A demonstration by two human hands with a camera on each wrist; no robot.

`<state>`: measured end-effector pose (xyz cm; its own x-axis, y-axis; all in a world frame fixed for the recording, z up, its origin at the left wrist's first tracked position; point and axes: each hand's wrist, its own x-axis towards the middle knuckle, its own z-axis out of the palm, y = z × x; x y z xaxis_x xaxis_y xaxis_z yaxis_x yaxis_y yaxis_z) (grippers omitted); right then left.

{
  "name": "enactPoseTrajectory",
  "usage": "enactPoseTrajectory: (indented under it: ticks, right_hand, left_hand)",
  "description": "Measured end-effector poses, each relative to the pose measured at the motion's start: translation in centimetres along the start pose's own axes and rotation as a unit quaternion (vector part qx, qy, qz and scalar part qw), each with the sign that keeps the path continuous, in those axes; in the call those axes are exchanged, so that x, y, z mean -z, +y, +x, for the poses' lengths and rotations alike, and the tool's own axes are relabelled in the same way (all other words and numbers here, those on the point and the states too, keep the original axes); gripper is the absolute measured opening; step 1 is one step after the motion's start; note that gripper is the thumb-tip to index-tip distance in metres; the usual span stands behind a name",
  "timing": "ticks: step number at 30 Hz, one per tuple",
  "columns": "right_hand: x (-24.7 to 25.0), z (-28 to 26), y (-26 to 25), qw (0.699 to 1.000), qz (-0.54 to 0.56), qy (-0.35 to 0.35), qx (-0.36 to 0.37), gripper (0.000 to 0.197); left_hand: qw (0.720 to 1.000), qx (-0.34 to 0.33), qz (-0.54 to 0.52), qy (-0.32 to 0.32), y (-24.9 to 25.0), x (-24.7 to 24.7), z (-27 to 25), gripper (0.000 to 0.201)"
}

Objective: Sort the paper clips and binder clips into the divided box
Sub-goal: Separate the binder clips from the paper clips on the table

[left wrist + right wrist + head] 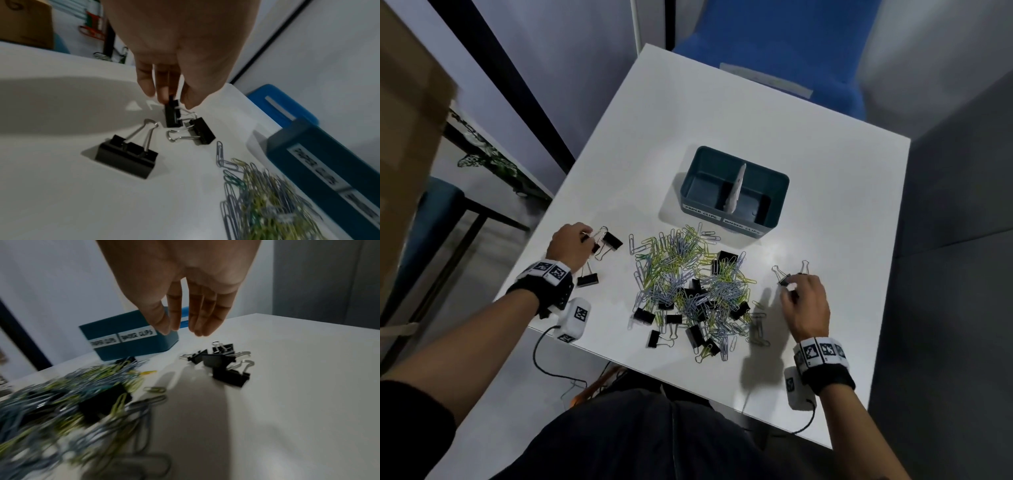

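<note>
A teal divided box (774, 209) stands at mid-table, labelled for paper clips on the left and binder clips on the right. In front of it lies a tangled pile of coloured paper clips (681, 277) mixed with black binder clips. My left hand (590, 240) pinches a black binder clip (172, 113) at the table's left; two more clips (200, 133) (127, 155) lie beside it. My right hand (183, 331) hovers with straight fingers, holding nothing, just above a small cluster of binder clips (224, 363) right of the pile.
The white table (756, 120) ends close behind my wrists and just left of my left hand. A blue chair (774, 51) stands at the far side. A cardboard box (407, 137) sits off to the left. Cables hang from both wrist cameras.
</note>
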<state>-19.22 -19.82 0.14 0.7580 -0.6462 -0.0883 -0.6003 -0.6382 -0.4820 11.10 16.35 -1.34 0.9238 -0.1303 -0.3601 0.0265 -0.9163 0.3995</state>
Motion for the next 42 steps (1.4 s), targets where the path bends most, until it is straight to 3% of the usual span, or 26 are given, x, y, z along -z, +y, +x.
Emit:
enactPoseTrajectory:
  ticks: [5,8,11,13,15,21,27,36,42]
  right_hand:
    - [-2.1,-4.4,-1.8,0.987,-0.007,-0.11,0.116,0.033]
    - [-3.3,-7.2,-2.7,0.969,-0.024,-0.194,0.151,0.044]
    - [-4.1,-8.9,-3.8,0.953,-0.06,-0.217,0.204,0.046]
    - [-4.7,-9.4,-4.6,0.941,-0.075,-0.219,0.248,0.042]
    - [-5.4,-9.5,-5.0,0.93,-0.084,-0.237,0.269,0.044]
    - [-6.7,-8.8,-6.1,0.937,-0.096,-0.233,0.244,0.034]
    - [-6.8,-8.3,-6.9,0.954,-0.055,-0.214,0.202,0.021]
    - [-7.2,-8.2,-6.9,0.961,-0.064,-0.205,0.176,0.034]
    - [-6.9,-8.0,-6.9,0.967,-0.057,-0.196,0.154,0.034]
  left_hand:
    - [0.986,-0.147,0.064,0.037,1.9,0.3,-3.2,0.026]
    - [0.96,-0.256,0.085,-0.079,2.8,-0.1,-7.2,0.026]
    - [0.894,-0.352,0.168,-0.22,2.8,-1.7,-11.4,0.049]
    - [0.852,-0.398,0.238,-0.244,2.0,-3.4,-13.3,0.072]
    - [0.838,-0.403,0.28,-0.237,1.0,-5.1,-14.3,0.085]
    - [0.84,-0.436,0.252,-0.204,1.9,-7.4,-14.1,0.069]
    - [0.856,-0.426,0.226,-0.186,4.0,-8.1,-13.8,0.054]
    - [0.839,-0.455,0.238,-0.179,5.1,-8.4,-13.9,0.032]
    - [0.868,-0.442,0.189,-0.119,5.7,-8.0,-13.6,0.015]
